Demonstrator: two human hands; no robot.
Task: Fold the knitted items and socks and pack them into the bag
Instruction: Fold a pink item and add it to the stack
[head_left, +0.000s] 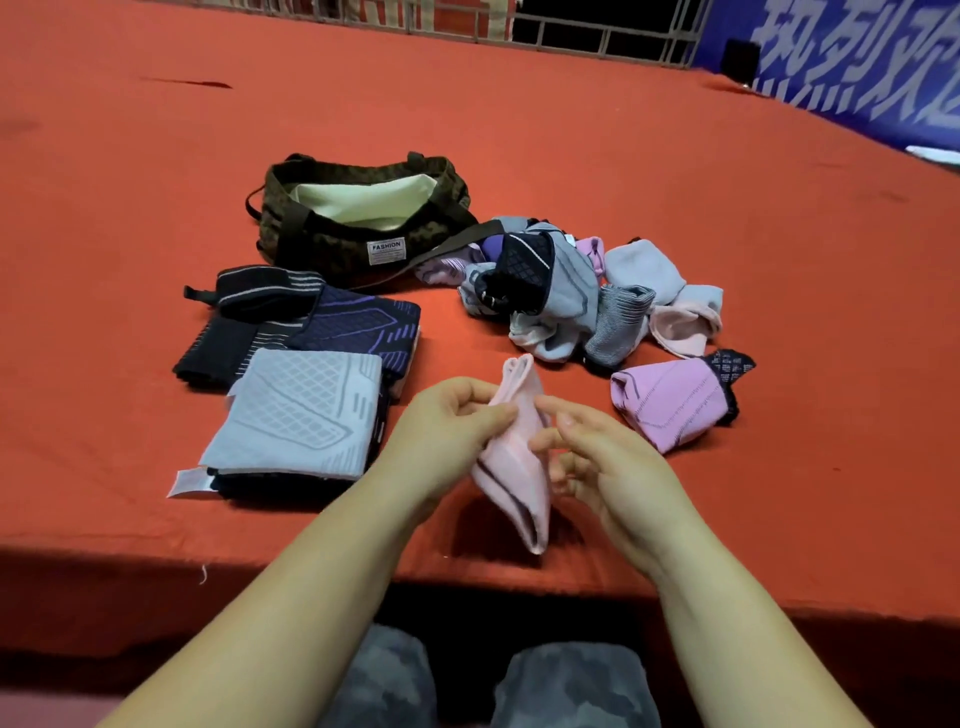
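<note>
Two hands hold a pale pink sock (514, 462) just above the near edge of the bench (571, 130), which is covered in red cloth. The left hand (447, 431) pinches the sock's left edge between thumb and curled fingers; the right hand (597, 452) has its fingers curled against the right side, the thumb tip meeting the fabric near the top, so both hands are grasping the sock. It hangs upright, cuff end up and toe end drooping toward the person's lap.

Judging by how it drapes, the sock is light, limp and stretchy. It will not hold a crease by itself, so it is best taken at the cuff and toe, laid flat, and pressed down after folding.

Left of the hands lies a stack of folded knitted items (301, 410), grey on top with dark ones beneath and behind. Beyond them the bag (363, 218) sits open, its pale lining showing. A loose heap of unfolded socks (566, 291) lies to the right of the bag, and a pink-and-black knitted piece (675, 400) rests just beside the right hand
</note>
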